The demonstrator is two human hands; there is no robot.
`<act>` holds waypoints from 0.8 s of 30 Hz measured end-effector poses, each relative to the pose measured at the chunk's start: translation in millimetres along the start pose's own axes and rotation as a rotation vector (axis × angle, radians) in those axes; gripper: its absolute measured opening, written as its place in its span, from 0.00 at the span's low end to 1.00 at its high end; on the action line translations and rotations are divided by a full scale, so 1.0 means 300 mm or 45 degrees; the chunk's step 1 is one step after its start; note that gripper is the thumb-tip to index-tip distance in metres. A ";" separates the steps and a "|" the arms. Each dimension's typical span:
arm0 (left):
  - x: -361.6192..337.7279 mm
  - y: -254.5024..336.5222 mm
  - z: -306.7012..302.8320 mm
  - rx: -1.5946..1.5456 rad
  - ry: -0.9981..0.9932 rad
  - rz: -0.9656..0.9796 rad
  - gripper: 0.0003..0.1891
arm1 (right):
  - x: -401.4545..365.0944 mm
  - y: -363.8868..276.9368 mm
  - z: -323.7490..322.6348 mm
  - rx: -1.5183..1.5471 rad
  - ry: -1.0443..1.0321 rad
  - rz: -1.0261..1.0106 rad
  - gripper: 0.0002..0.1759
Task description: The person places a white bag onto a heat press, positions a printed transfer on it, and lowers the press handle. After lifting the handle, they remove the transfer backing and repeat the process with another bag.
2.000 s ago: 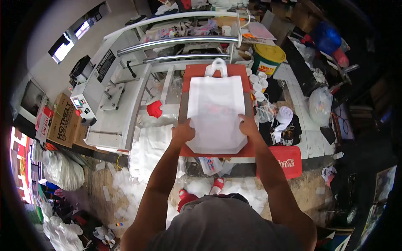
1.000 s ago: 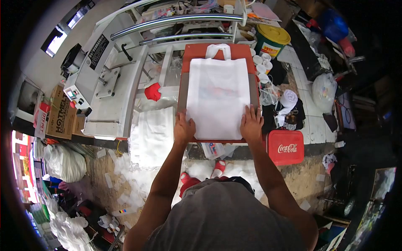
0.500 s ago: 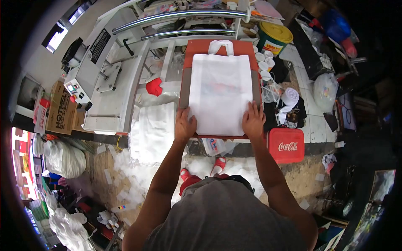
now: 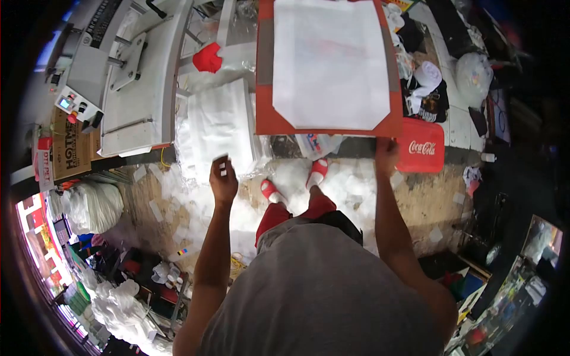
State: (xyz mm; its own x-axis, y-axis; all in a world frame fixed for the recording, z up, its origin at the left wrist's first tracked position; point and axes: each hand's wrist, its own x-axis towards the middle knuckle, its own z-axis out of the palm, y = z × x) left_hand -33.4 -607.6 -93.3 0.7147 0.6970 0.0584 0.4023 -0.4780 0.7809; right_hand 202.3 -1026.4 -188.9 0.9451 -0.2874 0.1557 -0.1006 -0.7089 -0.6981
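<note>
White fabric bag (image 4: 329,62) lies flat and seemingly empty on the red table (image 4: 265,121), with its long axis running away from the person. The right hand (image 4: 386,151) is nearer, at the table's near right corner, and its fingers' spread is unclear. The left hand (image 4: 224,178) hangs off the table's near left corner, below a stack of white bags (image 4: 218,127), fingers curled; whether they pinch anything cannot be told.

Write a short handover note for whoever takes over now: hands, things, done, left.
Left hand: free in the air, near the stack of white fabric bags; grip unclear.
Right hand: at the near right corner of the red rectangular pad; contact unclear.
Done: flat white fabric bag lies smooth on the pad.
Left: the grey metal machine stands beside the pad, not over the bag.
</note>
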 end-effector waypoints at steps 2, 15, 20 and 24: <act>-0.158 -0.230 -0.074 0.326 -0.113 0.202 0.08 | -0.168 0.041 0.131 -0.168 -0.317 -0.080 0.14; -0.845 -0.888 -0.633 0.504 -0.980 -0.867 0.16 | -0.341 0.077 0.672 -0.889 -0.762 0.218 0.39; -0.754 -0.910 -0.613 0.405 -0.964 -0.753 0.14 | -0.328 -0.038 0.565 -0.505 -0.529 0.070 0.14; -0.549 -0.697 -0.425 0.348 -0.864 -0.422 0.16 | -0.354 -0.159 0.413 -0.073 -0.473 -0.561 0.07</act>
State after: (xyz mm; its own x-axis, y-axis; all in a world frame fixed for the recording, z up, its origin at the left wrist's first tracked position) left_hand -308.2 -554.4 -187.0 0.6904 0.3901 -0.6093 0.7173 -0.4784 0.5065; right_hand 145.2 -882.3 -258.9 0.9464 0.2807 0.1600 0.3201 -0.7472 -0.5825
